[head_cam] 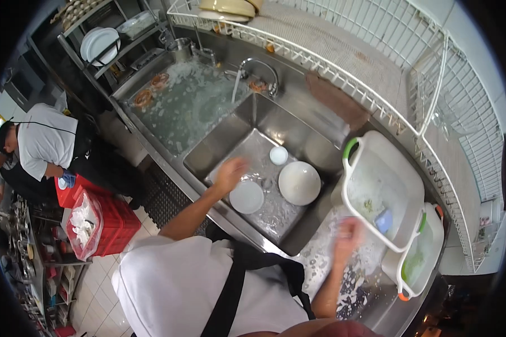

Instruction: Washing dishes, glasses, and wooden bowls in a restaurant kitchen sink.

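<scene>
My left hand [232, 173], smeared by motion, is over the near left side of the empty-basin sink [274, 223], with no object visible in it. Just below it a round white dish [246, 197] lies on the wet sink floor. A larger white bowl [299, 183] and a small pale cup or bowl [278, 155] sit further right in the same basin. My right hand [348, 236] is blurred too, above the foamy steel drainboard beside a white tub [405, 168]. Whether it grips something is hidden by the blur. Suds and a blue sponge-like item [383, 220] are inside the tub.
Cloudy water fills the left basin [181, 113], where a faucet [259, 63] runs. A white wire rack [303, 47] overhangs the back. A second tub [423, 257] stands at right. To the left, a person [46, 139] works near red crates [116, 227].
</scene>
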`<action>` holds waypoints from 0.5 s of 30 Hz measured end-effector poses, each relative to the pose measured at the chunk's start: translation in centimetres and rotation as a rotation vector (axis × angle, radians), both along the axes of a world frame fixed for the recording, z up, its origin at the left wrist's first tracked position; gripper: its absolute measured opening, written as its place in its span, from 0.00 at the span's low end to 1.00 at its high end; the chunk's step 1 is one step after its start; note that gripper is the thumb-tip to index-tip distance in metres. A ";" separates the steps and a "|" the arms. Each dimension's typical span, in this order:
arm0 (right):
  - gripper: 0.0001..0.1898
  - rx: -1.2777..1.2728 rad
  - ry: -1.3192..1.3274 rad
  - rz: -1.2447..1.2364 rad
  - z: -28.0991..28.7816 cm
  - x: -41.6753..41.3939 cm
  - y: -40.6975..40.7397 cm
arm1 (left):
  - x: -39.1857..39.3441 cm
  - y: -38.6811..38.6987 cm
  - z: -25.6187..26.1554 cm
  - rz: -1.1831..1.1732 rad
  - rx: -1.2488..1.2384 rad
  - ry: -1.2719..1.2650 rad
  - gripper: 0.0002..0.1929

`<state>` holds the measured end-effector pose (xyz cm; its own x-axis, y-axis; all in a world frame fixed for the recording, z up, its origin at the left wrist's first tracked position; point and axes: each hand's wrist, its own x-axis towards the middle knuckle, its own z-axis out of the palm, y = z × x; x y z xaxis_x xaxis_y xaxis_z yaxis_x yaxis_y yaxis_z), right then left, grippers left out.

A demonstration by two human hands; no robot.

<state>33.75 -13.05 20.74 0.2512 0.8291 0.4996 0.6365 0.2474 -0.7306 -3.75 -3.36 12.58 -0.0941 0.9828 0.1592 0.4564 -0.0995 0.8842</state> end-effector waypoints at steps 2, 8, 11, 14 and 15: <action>0.03 -0.386 0.178 0.333 -8.7 -5.4 -1.1 | -7.2 -3.4 -6.6 0.279 -0.051 0.233 0.10; 0.05 -0.546 0.041 0.526 -16.4 -16.0 7.6 | -17.6 1.4 -4.9 0.595 -0.069 -0.009 0.17; 0.07 -0.461 -0.003 0.404 -12.7 -27.4 17.3 | -25.5 8.7 -6.3 0.744 -0.070 -0.240 0.24; 0.13 -0.145 -0.195 0.671 -10.9 -42.0 25.0 | -40.0 16.5 -9.2 0.580 -0.086 -0.836 0.36; 0.14 -0.145 -0.257 0.753 -11.4 -45.1 27.2 | -42.2 20.1 -9.8 0.779 -0.088 -1.002 0.34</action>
<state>-11.33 14.18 9.30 -0.5081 0.7914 0.3400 0.4893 0.5901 -0.6422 -45.92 16.73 2.77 -0.6896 0.6173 -0.3787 -0.5019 -0.0303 0.8644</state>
